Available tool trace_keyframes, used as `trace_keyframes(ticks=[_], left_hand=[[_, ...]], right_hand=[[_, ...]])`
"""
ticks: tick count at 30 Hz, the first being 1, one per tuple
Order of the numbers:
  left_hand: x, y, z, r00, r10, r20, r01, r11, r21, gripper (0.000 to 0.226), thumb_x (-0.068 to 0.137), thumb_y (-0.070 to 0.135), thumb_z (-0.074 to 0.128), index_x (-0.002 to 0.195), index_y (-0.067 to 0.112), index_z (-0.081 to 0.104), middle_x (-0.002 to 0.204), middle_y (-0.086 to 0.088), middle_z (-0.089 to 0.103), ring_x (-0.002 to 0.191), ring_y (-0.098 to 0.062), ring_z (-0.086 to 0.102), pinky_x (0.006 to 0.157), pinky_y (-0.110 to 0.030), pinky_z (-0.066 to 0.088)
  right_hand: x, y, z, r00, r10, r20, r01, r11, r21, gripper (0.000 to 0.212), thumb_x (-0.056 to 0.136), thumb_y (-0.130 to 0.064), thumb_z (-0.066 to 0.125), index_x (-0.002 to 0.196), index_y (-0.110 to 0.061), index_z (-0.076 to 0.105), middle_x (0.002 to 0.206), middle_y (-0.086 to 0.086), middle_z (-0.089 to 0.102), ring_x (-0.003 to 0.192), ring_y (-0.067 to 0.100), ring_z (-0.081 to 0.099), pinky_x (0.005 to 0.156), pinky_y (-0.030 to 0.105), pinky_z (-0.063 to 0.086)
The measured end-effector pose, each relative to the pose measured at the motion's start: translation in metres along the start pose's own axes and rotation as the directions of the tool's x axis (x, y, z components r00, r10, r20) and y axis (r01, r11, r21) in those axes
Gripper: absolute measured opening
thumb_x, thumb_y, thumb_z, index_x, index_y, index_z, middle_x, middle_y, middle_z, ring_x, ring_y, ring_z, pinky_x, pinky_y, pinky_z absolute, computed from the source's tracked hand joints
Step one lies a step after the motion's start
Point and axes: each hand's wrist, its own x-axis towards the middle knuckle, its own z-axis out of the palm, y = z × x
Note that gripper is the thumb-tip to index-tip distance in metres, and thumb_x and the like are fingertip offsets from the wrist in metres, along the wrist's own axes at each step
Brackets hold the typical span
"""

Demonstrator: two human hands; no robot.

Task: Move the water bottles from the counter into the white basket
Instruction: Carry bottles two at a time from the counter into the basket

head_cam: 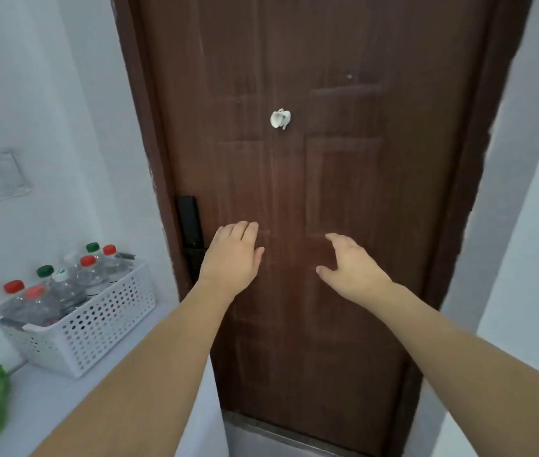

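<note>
White basket [96, 321] sits on the counter [63, 397] left of the brown door [311, 192], well apart from both hands. Left hand [233, 258] and right hand [353, 268] are raised before the door, fingers loosely spread, holding nothing. Water bottles [63, 285] stand crowded inside the basket: clear plastic, caps red, green, one white.

Perforated white plastic basket [96, 321]; matt wood-grain door [327, 159].
</note>
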Motion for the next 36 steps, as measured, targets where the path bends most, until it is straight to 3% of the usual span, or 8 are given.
trace_keyframes(ticks=[6,14,20,29,36], left_hand=[[0.005,0.127,-0.009,1.000,0.016,-0.018,-0.016,1.000,-0.011,0.053,0.101,0.037,0.044,0.146,0.010,0.040,0.146,-0.009,0.046,0.133,-0.026,0.042,0.115,-0.042,0.029],[0.012,0.245,-0.005,0.999,0.039,0.036,-0.036,0.997,-0.062,0.050,0.100,0.037,0.045,0.143,0.011,0.044,0.147,-0.008,0.045,0.135,-0.025,0.040,0.118,-0.041,0.026],[0.004,0.345,-0.016,0.998,0.044,0.035,-0.041,0.996,-0.085,0.050,0.100,0.037,0.046,0.143,0.012,0.044,0.149,-0.007,0.043,0.136,-0.026,0.040,0.117,-0.040,0.029],[-0.024,0.512,-0.055,0.982,0.179,0.061,-0.183,0.981,0.065,0.050,0.101,0.037,0.042,0.143,0.010,0.041,0.151,-0.009,0.039,0.136,-0.027,0.038,0.117,-0.042,0.026],[-0.026,0.587,-0.054,0.990,0.113,0.078,-0.114,0.993,0.010,0.050,0.101,0.037,0.045,0.143,0.010,0.041,0.150,-0.010,0.041,0.134,-0.028,0.041,0.114,-0.039,0.031]], right_hand=[[-0.051,0.096,-0.070,1.000,-0.012,0.007,0.012,1.000,-0.026,0.070,0.088,-0.031,0.062,0.147,-0.014,0.028,0.150,0.006,0.036,0.136,0.023,0.035,0.112,0.035,0.031],[-0.106,0.182,-0.134,0.995,0.099,0.016,-0.098,0.995,-0.025,0.067,0.091,-0.034,0.059,0.148,-0.019,0.026,0.152,0.001,0.033,0.135,0.023,0.039,0.109,0.038,0.037],[-0.161,0.247,-0.193,0.993,0.113,0.045,-0.111,0.993,-0.049,0.065,0.092,-0.033,0.055,0.148,-0.019,0.026,0.154,0.000,0.029,0.138,0.021,0.032,0.111,0.034,0.028],[-0.251,0.364,-0.296,0.991,0.117,0.071,-0.117,0.993,-0.009,0.064,0.093,-0.031,0.054,0.149,-0.018,0.025,0.154,-0.001,0.027,0.137,0.019,0.032,0.108,0.034,0.032],[-0.279,0.415,-0.334,0.993,0.090,0.080,-0.092,0.995,0.023,0.063,0.093,-0.031,0.054,0.148,-0.019,0.026,0.154,-0.003,0.028,0.137,0.018,0.032,0.107,0.031,0.029]])
